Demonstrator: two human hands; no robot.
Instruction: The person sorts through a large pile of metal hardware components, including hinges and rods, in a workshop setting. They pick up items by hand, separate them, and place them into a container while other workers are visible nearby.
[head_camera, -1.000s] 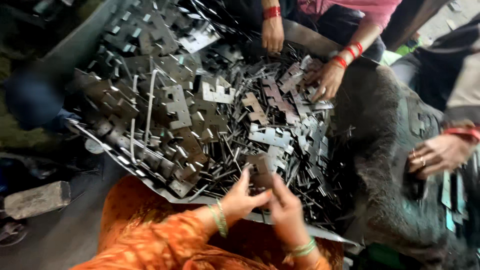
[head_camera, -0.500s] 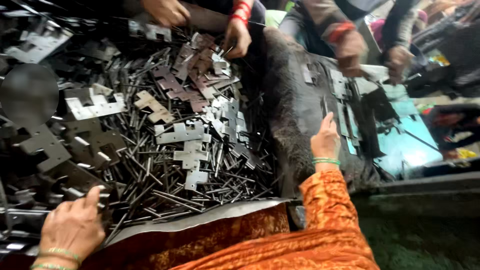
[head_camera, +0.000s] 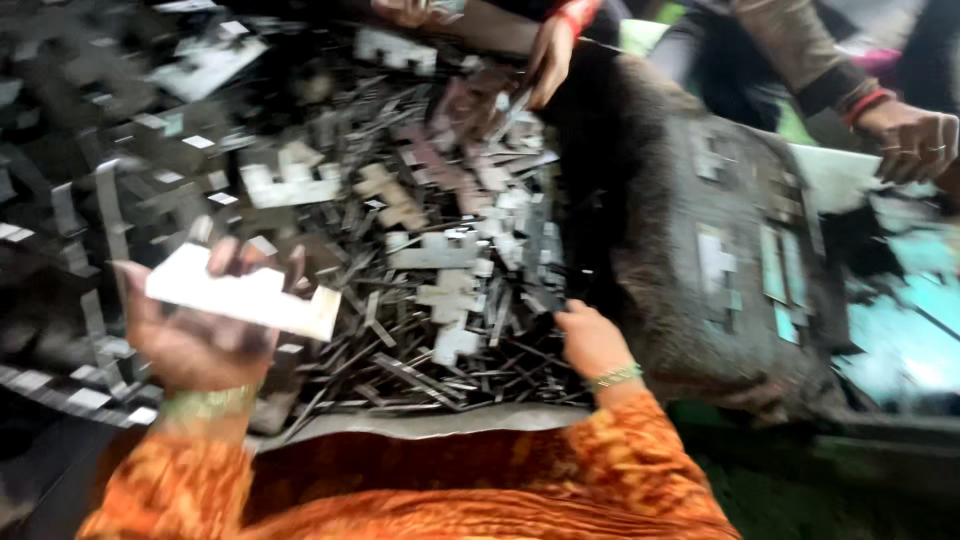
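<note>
Blur smears the whole frame, so the pile (head_camera: 400, 240) of metal stampings cannot be counted. Your left hand (head_camera: 195, 335), lower left, grips one pale flat stamping (head_camera: 245, 297), fingers curled behind it. Your right hand (head_camera: 590, 340) rests at the pile's lower right edge; you cannot tell whether it holds anything. A dark cloth (head_camera: 680, 270) lies just right of the pile. Two other hands reach in: one (head_camera: 548, 60) at top centre, one (head_camera: 910, 140) at upper right. Both sleeves are cut off at the bottom.
</note>
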